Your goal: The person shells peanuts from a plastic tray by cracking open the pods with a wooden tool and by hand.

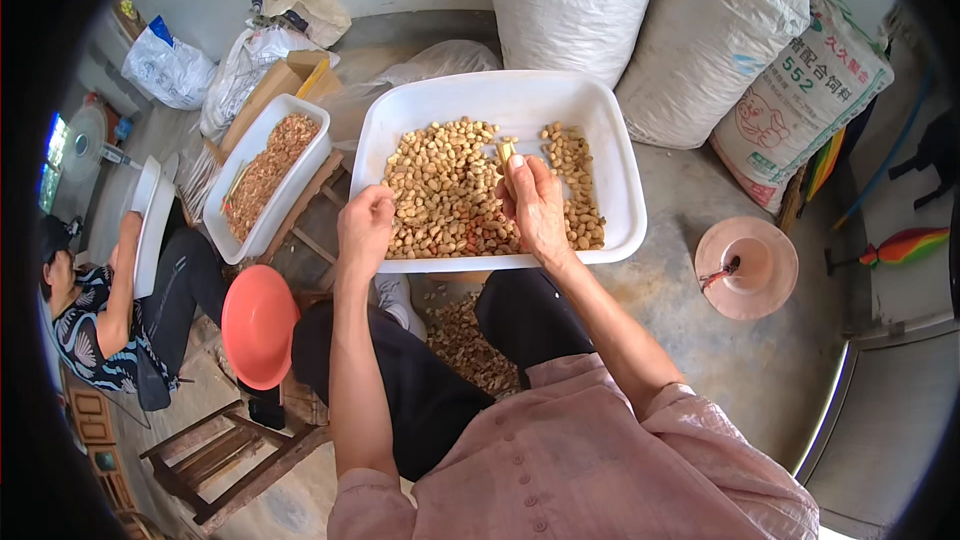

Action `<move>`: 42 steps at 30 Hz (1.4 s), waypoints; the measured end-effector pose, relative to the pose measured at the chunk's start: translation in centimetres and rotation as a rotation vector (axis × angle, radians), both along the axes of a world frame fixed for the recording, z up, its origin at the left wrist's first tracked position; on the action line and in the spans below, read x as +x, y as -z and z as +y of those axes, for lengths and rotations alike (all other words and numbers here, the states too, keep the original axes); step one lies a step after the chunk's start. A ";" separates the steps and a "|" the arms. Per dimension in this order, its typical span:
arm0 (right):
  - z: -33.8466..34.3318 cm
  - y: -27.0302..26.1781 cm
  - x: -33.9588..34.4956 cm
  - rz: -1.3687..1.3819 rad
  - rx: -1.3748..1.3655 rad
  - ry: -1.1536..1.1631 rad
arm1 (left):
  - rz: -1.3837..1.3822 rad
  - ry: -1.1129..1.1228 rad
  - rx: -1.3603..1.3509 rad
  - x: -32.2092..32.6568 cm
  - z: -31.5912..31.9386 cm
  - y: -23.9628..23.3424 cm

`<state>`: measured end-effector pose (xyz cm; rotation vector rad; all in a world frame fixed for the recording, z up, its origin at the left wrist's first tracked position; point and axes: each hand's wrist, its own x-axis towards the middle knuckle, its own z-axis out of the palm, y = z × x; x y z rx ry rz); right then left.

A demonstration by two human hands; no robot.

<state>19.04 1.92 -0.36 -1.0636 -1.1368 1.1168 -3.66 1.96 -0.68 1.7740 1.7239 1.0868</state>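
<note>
A white plastic tub (630,195) in front of me holds unshelled peanuts (442,165), in a large heap on the left and a smaller strip on the right. Some reddish shelled kernels (472,246) show near its front wall. Over the heap, my right hand (536,206) grips a small yellowish tool (508,154), apparently wood or bamboo, with the thumb on top. My left hand (366,229) is at the tub's left front rim, its fingers curled inward. Whether anything sits between those fingertips is hidden.
Another white tub (322,127) of reddish kernels stands left, near a red basin (259,326) and a wooden stool (225,457). A person (105,300) sits far left with a tub. Full woven sacks (570,7) stand behind. Shells (472,337) litter the floor; a hat (746,268) lies right.
</note>
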 end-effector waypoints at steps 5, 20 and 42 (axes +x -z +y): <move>0.1 0.0 0.2 -0.396 0.131 0.120 | 0.485 0.042 0.006 1.7 1.6 0.8; 0.0 0.5 0.5 -0.488 0.206 0.172 | 0.296 0.250 -0.515 2.6 1.8 -0.2; -0.5 0.4 0.5 -0.542 0.226 0.093 | 0.667 0.093 0.135 5.2 4.7 2.5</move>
